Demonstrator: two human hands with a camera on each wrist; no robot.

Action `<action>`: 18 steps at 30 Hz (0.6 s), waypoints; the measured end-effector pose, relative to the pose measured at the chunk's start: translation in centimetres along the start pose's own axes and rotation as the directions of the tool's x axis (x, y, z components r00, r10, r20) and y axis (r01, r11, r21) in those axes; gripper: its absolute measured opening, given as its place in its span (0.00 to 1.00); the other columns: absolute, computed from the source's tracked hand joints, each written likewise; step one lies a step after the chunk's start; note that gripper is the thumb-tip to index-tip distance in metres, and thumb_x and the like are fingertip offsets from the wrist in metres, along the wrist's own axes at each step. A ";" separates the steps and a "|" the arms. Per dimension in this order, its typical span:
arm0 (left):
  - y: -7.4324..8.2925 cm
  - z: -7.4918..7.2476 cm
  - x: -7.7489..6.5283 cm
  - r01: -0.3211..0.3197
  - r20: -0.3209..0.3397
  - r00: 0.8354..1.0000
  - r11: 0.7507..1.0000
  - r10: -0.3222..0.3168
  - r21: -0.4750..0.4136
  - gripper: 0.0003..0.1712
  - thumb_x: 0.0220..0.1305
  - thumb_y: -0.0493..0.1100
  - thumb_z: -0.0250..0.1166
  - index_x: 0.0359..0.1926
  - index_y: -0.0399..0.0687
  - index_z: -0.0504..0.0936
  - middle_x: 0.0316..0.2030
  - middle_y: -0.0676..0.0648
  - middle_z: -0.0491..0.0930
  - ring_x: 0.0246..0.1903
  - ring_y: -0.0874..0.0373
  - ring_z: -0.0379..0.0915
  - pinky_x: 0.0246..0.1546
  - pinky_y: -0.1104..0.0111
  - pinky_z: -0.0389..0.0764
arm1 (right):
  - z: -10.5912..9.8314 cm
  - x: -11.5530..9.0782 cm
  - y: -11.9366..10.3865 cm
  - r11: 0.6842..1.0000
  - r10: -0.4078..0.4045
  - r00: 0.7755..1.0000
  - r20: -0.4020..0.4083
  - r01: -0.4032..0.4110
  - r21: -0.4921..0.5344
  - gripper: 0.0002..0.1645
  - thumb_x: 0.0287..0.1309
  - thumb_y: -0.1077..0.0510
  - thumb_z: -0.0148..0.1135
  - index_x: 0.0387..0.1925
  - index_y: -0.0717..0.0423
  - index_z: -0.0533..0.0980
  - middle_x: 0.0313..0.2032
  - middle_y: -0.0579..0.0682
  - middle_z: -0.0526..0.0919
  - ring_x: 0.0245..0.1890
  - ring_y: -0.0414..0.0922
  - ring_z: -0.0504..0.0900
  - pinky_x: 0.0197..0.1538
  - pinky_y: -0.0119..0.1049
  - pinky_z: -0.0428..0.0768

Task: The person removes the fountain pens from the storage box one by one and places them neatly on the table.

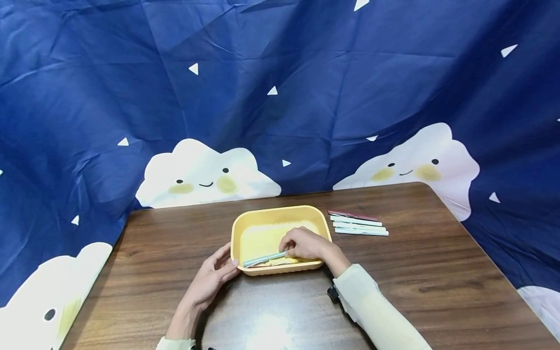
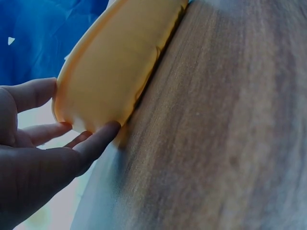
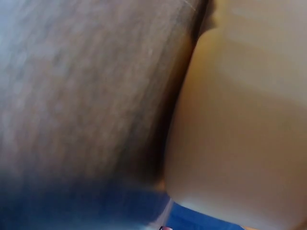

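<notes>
A yellow plastic basket (image 1: 280,210) stands on the table. Inside it, my right hand (image 1: 306,243) pinches one end of a teal pen (image 1: 264,259), which lies slanted along the near wall. Beneath that pen are more pens, one with a yellow barrel (image 1: 282,261); my hand partly covers them. My left hand (image 1: 212,277) touches the basket's left end with fairly straight, spread fingers. In the left wrist view, the fingertips of this hand (image 2: 43,148) press against the basket's outer wall (image 2: 110,67). The right wrist view has only the outer wall (image 3: 240,124), with the right hand out of sight.
Right of the basket, a dark red pen (image 1: 354,216) and several pale blue and white pens (image 1: 360,232) lie side by side on the brown wooden table (image 1: 437,272). A blue cloth (image 1: 306,107) with clouds hangs behind the table.
</notes>
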State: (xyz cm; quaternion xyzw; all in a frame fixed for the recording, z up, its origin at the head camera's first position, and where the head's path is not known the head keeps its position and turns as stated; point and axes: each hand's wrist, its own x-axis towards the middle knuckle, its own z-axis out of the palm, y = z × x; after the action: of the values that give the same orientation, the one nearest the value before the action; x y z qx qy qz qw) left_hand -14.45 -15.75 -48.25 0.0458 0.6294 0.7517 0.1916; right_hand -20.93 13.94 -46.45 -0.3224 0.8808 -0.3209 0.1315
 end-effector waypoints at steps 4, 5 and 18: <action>0.0 0.0 0.0 -0.003 0.006 1.000 1.000 0.003 -0.009 0.39 0.73 0.33 0.59 0.77 0.32 0.50 0.71 0.27 0.60 0.66 0.42 0.65 0.60 0.64 0.76 | 0.0 0.0 -0.1 0.999 -0.013 1.000 0.008 0.013 -0.031 0.10 0.55 0.68 0.70 0.39 0.57 0.87 0.32 0.45 0.85 0.33 0.34 0.77 0.42 0.30 0.78; -0.1 -0.1 0.1 -0.002 0.005 1.000 1.000 0.002 -0.013 0.39 0.73 0.33 0.59 0.77 0.32 0.50 0.71 0.27 0.60 0.67 0.42 0.64 0.60 0.64 0.76 | 0.0 0.0 -0.1 0.999 -0.014 1.000 0.012 0.015 -0.042 0.10 0.56 0.68 0.70 0.40 0.57 0.87 0.33 0.45 0.85 0.33 0.34 0.77 0.42 0.30 0.78; -0.2 -0.1 0.2 0.001 -0.005 1.000 1.000 -0.001 -0.014 0.38 0.73 0.31 0.58 0.77 0.32 0.52 0.70 0.27 0.61 0.66 0.42 0.65 0.60 0.63 0.77 | -0.3 -0.5 -0.3 0.995 -0.020 0.999 -0.032 0.017 -0.102 0.08 0.60 0.68 0.68 0.38 0.53 0.86 0.36 0.44 0.84 0.37 0.39 0.79 0.45 0.37 0.80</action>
State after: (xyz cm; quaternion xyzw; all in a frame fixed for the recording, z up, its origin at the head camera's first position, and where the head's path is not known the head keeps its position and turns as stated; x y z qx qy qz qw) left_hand -14.59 -15.75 -48.53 0.0421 0.6245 0.7563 0.1906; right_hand -20.58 14.23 -46.07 -0.3313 0.8950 -0.2823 0.0974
